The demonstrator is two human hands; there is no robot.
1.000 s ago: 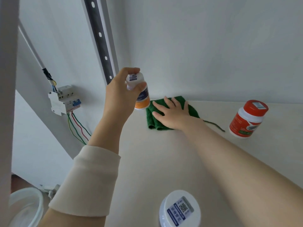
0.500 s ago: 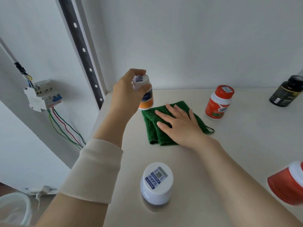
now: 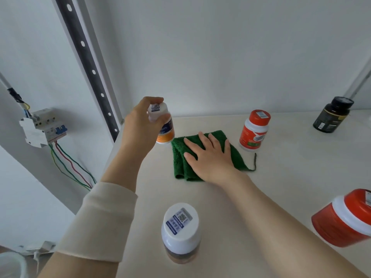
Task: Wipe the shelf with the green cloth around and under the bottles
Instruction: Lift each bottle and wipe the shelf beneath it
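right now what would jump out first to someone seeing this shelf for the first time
The folded green cloth at mid-shelf, pressed flat under the right hand. Just left of it, the left hand holds a white-capped bottle with an orange band lifted off the shelf. Behind the cloth's right corner stands a red-capped bottle.

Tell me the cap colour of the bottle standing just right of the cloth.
Red-orange cap with a small white sticker, clearest in the head view.
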